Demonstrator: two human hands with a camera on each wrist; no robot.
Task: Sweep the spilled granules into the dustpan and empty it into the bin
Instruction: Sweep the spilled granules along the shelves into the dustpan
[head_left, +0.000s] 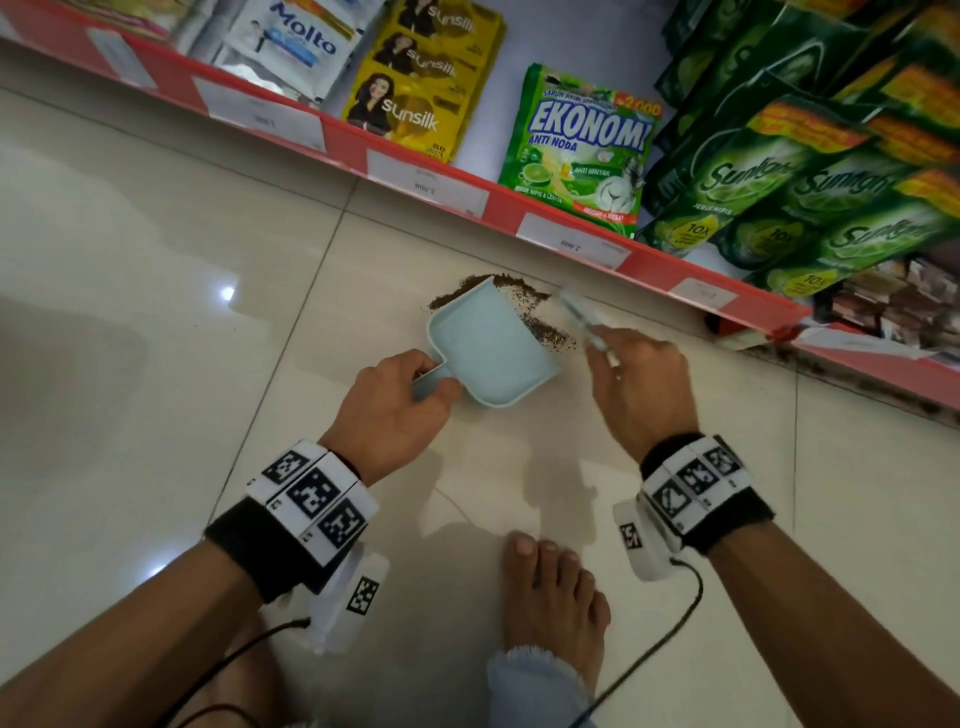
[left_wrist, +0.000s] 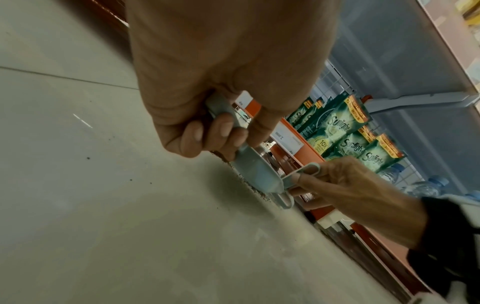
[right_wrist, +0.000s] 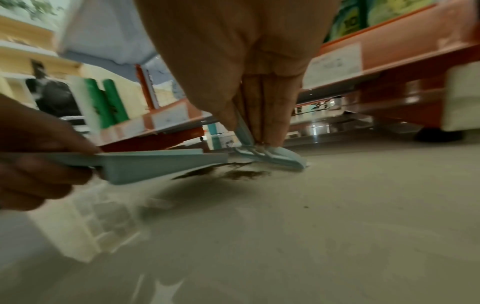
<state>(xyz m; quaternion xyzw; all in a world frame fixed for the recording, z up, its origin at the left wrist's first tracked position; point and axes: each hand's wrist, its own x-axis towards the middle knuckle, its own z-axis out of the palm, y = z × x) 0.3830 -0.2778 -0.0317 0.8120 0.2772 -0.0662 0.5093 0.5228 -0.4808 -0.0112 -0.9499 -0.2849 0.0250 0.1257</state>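
Dark brown granules (head_left: 519, 291) lie on the tiled floor just below the shelf edge. A light blue dustpan (head_left: 488, 353) sits among them, its open front facing the shelf. My left hand (head_left: 431, 382) grips its short handle. My right hand (head_left: 608, 353) pinches the handle of a small light blue brush (head_left: 576, 312), whose head is down at the right of the pile. In the right wrist view the brush (right_wrist: 280, 158) touches the floor beside the granules (right_wrist: 241, 173), and the dustpan (right_wrist: 155, 164) lip looks slightly raised. In the left wrist view my fingers (left_wrist: 221, 127) wrap the handle.
A red shelf edge (head_left: 426, 176) with price labels runs diagonally behind the spill, stocked with Sunsilk, Ekonomi (head_left: 582, 145) and Sunlight (head_left: 779, 187) packets. My bare foot (head_left: 556, 597) stands on the glossy floor tiles (head_left: 156, 312) behind my hands. Stray grains dot the floor (left_wrist: 88, 158).
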